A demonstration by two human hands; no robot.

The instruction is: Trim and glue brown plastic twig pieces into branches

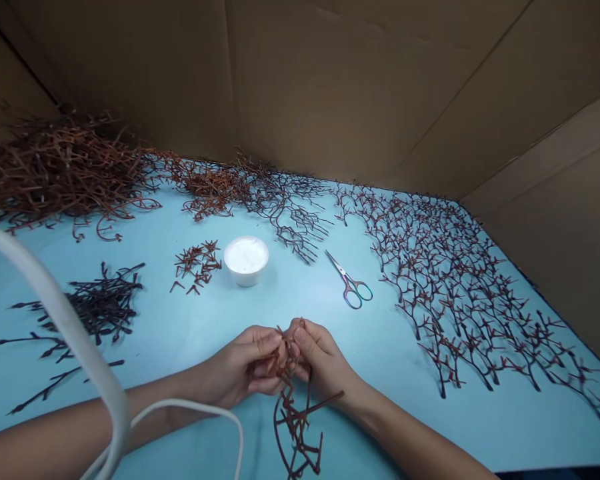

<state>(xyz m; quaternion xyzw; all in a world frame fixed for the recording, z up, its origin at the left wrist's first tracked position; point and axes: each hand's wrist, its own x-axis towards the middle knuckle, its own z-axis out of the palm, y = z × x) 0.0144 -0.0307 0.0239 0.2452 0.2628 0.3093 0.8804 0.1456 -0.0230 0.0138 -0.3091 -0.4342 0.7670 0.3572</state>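
My left hand point(253, 360) and my right hand point(317, 347) meet over the near middle of the light blue table. Both are closed, with thumbs pressed against the fingers on a tangle of brown plastic twigs point(300, 423). Part of the tangle hangs below the hands toward the table's front edge, its thin forked stems crossing each other. The exact pieces between my fingertips are partly hidden. Beyond the hands stands a white cup point(247, 260) with white contents. To its right lie small scissors point(350, 280) with iridescent handles, blades slightly apart.
A large heap of brown twigs point(65, 167) fills the back left, with dark twigs point(100, 303) nearer. Short brown pieces point(196, 267) lie beside the cup. Branched sprigs point(440, 267) cover the right side. A white cable point(75, 327) arches across the left; cardboard walls point(320, 87) enclose the back.
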